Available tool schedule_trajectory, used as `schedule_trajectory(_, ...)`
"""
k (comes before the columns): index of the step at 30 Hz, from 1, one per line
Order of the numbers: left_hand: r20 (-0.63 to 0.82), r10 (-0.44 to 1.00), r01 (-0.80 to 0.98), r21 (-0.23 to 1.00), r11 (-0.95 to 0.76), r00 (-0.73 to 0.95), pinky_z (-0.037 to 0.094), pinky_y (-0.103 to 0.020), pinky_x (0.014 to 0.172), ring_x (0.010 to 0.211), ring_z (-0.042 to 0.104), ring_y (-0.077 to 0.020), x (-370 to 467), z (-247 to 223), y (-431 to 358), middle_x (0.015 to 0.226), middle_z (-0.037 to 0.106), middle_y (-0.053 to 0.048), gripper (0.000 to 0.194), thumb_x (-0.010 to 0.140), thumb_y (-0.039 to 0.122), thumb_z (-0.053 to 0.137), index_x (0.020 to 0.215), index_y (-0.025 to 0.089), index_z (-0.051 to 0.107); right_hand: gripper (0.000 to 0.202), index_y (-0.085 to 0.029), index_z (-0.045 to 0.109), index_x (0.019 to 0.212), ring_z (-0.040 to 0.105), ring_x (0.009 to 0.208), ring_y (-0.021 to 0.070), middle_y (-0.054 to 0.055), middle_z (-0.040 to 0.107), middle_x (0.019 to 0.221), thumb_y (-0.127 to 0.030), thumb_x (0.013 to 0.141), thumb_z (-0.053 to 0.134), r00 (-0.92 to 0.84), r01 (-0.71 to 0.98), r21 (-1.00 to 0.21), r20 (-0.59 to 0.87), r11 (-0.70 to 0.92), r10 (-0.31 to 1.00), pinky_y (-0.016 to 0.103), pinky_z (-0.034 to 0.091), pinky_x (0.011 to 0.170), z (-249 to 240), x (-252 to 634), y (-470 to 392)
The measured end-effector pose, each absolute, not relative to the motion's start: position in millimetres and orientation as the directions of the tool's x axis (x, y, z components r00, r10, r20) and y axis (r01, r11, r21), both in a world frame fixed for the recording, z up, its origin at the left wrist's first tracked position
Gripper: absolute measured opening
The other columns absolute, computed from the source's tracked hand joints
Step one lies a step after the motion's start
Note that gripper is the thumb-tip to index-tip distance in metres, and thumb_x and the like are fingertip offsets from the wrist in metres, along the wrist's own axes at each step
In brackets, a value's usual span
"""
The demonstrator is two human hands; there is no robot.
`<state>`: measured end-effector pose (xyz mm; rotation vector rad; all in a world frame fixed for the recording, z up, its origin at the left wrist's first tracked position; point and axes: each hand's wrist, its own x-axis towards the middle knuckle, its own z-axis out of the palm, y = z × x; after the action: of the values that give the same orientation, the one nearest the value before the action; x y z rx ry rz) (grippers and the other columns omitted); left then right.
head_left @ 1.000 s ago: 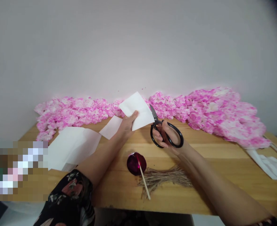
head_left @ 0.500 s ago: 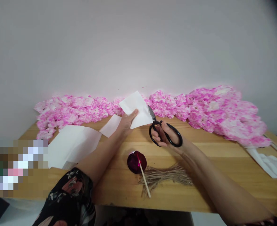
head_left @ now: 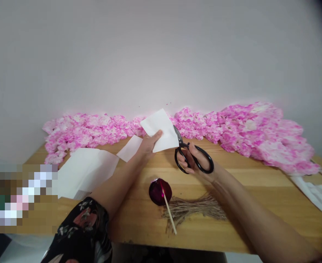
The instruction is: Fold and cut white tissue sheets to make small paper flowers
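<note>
A white piece of paper (head_left: 165, 128) is pinched in my left hand (head_left: 150, 143), with the thumb lying across its face. My right hand (head_left: 195, 160) grips black-handled scissors (head_left: 201, 160) through the loops. Their dark blades meet the paper's right edge; part of the blades is hidden behind it. Below the hands, a dark red, shiny bowl (head_left: 158, 193) stands on the table with a thin wooden stick (head_left: 170, 215) leaning in it. Beside that bowl lies a bundle of thin brown twigs (head_left: 196, 207).
Pink and white artificial flowers (head_left: 95, 129) line the wooden table (head_left: 259, 186) along the wall. Larger white sheets (head_left: 86, 166) and a smaller white piece (head_left: 129, 148) lie at the left. White cloth or paper (head_left: 311, 191) rests at the right. A pixelated patch hides the left edge.
The whole view has shifted slightly downward and right. My hands, the paper and the scissors keep almost the same arrangement, with the blades still at the paper's right edge.
</note>
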<state>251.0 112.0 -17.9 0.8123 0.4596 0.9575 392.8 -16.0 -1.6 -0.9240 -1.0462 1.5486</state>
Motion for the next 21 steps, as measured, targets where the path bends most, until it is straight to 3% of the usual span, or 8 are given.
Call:
schedule_trajectory(9,-0.019,0.847,-0.523,0.779,0.345,0.531,0.047,-0.043,0.106,0.117,0.063,-0.0288,250.0,-12.8,109.2,0.113,0.073,-0.012,0.042,0.072,0.025,0.08,0.11,0.013,0.067,0.055,-0.02,0.051,0.074,0.034,0.044,0.0083,-0.002,0.046,0.059,-0.075,0.08,0.053,-0.19,-0.324,-0.939,-0.053,-0.113,0.98,0.022,0.025,0.036,-0.1,394.2,-15.8)
schedule_trajectory(15,0.006,0.826,-0.529,0.771,0.355,0.563,0.048,-0.043,0.104,0.115,0.064,-0.0287,248.8,-10.5,107.6,0.116,0.072,-0.012,0.046,0.071,0.028,0.081,0.112,0.013,0.065,0.053,-0.021,0.057,0.098,0.037,0.047,0.009,-0.003,0.048,0.064,-0.07,0.079,0.06,-0.119,-0.409,-0.908,-0.047,-0.092,0.992,0.02,0.026,0.035,0.1,395.4,-16.5)
schedule_trajectory(21,-0.025,0.815,-0.505,0.775,0.381,0.579,0.05,-0.044,0.101,0.111,0.066,-0.0302,248.7,-14.2,111.3,0.109,0.074,-0.013,0.049,0.065,0.029,0.085,0.108,0.012,0.066,0.054,-0.02,0.057,0.099,0.036,0.045,0.0087,-0.004,0.047,0.062,-0.07,0.08,0.058,-0.153,-0.395,-0.912,-0.049,-0.106,0.987,0.021,0.026,0.035,2.7,396.1,-17.5)
